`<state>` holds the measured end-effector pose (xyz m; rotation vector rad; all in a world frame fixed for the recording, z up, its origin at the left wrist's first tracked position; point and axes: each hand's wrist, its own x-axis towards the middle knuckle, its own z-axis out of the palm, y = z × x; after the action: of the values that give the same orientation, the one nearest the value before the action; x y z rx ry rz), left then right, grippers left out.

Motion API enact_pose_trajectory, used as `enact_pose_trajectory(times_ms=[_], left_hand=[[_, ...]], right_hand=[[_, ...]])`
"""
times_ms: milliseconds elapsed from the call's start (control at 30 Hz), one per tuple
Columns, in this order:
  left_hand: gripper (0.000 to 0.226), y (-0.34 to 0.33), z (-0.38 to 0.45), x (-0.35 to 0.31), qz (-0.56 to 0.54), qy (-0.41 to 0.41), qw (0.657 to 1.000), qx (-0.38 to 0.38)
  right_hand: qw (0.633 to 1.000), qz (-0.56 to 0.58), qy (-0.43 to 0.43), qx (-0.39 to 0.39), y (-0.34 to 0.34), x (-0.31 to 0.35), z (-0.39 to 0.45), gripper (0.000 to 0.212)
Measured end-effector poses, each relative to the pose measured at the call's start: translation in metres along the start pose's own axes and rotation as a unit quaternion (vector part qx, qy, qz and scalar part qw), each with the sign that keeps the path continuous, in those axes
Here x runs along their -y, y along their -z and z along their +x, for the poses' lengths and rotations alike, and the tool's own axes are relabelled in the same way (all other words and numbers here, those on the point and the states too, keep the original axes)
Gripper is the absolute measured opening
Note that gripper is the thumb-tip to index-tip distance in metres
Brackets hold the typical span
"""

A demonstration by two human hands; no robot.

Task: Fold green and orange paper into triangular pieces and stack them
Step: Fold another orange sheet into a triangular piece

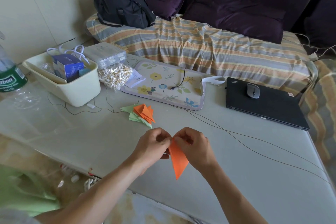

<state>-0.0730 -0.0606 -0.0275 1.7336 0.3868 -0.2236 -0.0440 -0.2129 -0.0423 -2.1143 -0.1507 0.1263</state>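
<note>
An orange paper piece (179, 159), folded to a long triangle, hangs point-down above the table between my two hands. My left hand (154, 144) pinches its top corner from the left. My right hand (193, 143) pinches the same top edge from the right, fingers curled over it. Farther back on the table lies a stack of folded triangular pieces (142, 114), orange ones on top of pale green ones.
A cream bin (72, 92) with boxes, a bag of cotton swabs (114, 76), a floral mat (167, 85), a black laptop (269, 109) with a mouse (253, 90) and thin cables (236, 138) lie on the grey table (91, 132). A sofa stands behind.
</note>
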Motion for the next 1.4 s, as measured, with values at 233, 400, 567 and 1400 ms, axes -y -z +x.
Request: enact_pose_trajectory(times_ms=[233,400,567,1400], left_hand=[[0.012,0.0024,0.0005,0.0010,0.036,0.001,0.999,-0.006],[0.014,0.0021,0.0013,0.0015,-0.009,0.047,0.999,-0.016],[0.017,0.0032,0.0029,0.0011,-0.027,0.076,0.996,-0.030],[0.012,0.0035,0.0000,-0.0057,-0.149,0.043,0.988,0.000]], right_hand=[[1.000,0.002,0.008,0.019,-0.0020,0.0000,-0.0007,0.013],[0.999,-0.008,0.033,0.005,-0.0013,0.0017,-0.0024,0.017],[0.998,-0.007,0.060,0.017,-0.0026,-0.0004,-0.0020,0.016],[0.997,0.037,-0.068,0.005,0.0022,0.0030,-0.0006,0.016]])
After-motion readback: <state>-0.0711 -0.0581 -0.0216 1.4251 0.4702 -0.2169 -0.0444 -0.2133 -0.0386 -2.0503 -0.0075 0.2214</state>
